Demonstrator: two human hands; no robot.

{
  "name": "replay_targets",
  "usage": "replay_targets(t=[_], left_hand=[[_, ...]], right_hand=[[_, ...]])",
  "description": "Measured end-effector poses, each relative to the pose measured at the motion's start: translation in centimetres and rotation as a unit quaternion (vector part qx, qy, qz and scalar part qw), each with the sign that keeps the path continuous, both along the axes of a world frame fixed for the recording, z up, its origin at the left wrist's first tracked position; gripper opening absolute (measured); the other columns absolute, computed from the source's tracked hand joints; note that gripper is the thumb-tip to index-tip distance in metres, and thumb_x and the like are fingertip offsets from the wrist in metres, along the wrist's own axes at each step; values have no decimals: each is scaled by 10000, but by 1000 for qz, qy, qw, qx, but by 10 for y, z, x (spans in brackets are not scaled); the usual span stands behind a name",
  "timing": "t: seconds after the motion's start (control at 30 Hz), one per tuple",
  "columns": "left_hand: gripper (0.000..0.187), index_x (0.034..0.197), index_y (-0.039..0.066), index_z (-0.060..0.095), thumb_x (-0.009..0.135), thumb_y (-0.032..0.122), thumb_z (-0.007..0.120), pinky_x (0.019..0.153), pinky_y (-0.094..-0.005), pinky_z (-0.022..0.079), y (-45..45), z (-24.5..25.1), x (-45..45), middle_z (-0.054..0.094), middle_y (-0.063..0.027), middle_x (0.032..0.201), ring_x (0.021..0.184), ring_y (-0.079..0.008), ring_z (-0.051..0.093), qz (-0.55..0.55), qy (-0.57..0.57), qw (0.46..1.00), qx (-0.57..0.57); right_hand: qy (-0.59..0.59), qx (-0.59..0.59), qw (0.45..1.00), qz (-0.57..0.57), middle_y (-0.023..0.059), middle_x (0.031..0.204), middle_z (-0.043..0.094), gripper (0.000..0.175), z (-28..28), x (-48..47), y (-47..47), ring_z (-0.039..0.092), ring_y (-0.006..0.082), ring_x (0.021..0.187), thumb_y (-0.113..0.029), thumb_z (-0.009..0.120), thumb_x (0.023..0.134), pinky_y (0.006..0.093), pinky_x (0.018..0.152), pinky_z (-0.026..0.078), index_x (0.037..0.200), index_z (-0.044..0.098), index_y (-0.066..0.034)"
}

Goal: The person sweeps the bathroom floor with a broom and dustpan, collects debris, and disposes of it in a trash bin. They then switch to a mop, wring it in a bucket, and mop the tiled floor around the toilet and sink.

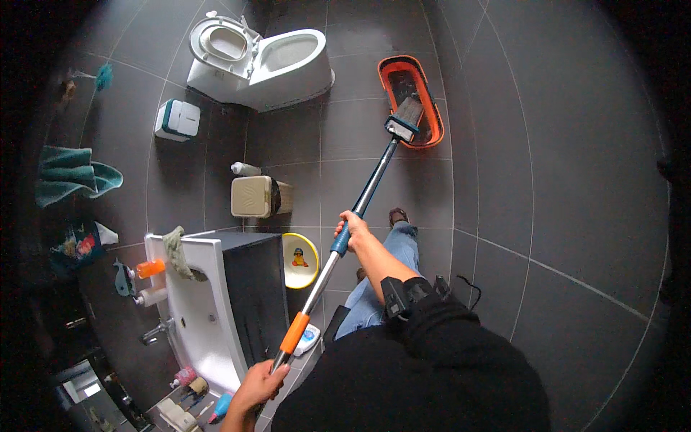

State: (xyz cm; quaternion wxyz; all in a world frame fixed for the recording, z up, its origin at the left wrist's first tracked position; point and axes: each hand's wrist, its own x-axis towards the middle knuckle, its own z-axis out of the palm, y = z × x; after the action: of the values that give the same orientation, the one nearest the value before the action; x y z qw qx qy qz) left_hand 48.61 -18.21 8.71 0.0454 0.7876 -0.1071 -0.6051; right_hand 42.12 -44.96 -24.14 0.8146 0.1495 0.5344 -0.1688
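A mop with a metal pole (375, 175) runs slantwise across the view. My right hand (353, 231) grips its blue sleeve midway along the pole. Lower down, my left hand (263, 384) is closed around the pole just below the orange grip (295, 333). At the far end, the flat grey mop head (408, 114) lies tilted in an orange oblong bucket (433, 116) on the tiled floor, partly inside it. Dark water or wet surface shows in the bucket.
A toilet (291, 70) with raised lid stands at the upper left. Below it are a beige bin (251, 196), a white bottle (246, 169) and a yellow-rimmed basin (317, 254). A white sink (220, 302) on a dark cabinet stands left. A tiled wall (572, 162) rises right.
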Motion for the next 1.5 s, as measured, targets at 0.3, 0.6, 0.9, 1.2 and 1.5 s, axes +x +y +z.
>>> replay_targets(t=[0.3, 0.6, 0.9, 1.2, 1.5], left_hand=[[266, 695, 73, 466, 825, 252, 613, 435, -205, 317, -94, 80, 14, 422, 53, 556, 488, -43, 404, -32, -46, 997, 45], [267, 896, 54, 564, 774, 274, 654, 437, -245, 367, -125, 150, 62, 493, 3, 598, 492, -81, 444, -66, -25, 994, 79], [331, 888, 57, 572, 750, 337, 684, 447, -220, 304, -105, 231, 58, 434, 61, 601, 492, -45, 356, 31, -26, 990, 132], [291, 918, 44, 584, 757, 262, 692, 466, -217, 325, -42, 227, 34, 474, 51, 643, 536, -42, 405, 131, -53, 978, 152], [393, 1045, -36, 558, 719, 125, 706, 667, -255, 463, 87, 126, -8, 604, -43, 850, 765, -103, 559, 189, -116, 962, 157]], right_hand=[[-6, 28, 999, 29, 22, 541, 466, 110, -23, 20, -124, 482, 149, 455, -130, 583, 744, 343, 473, 470, 714, 490, -81], [10, 32, 999, 40, 14, 485, 443, 203, -42, 38, -198, 453, 146, 415, -137, 573, 753, 299, 438, 453, 618, 425, -101], [54, 35, 996, 63, 15, 495, 451, 192, -81, 17, -255, 467, 149, 414, -117, 578, 744, 295, 446, 459, 617, 435, -101], [-15, -10, 999, 46, 32, 532, 496, 189, -82, 6, -242, 511, 165, 466, -137, 604, 754, 326, 497, 487, 642, 457, -97], [180, -28, 965, 188, 62, 687, 509, 431, -81, 6, -216, 560, 206, 560, -364, 699, 720, 395, 545, 511, 941, 504, -50]])
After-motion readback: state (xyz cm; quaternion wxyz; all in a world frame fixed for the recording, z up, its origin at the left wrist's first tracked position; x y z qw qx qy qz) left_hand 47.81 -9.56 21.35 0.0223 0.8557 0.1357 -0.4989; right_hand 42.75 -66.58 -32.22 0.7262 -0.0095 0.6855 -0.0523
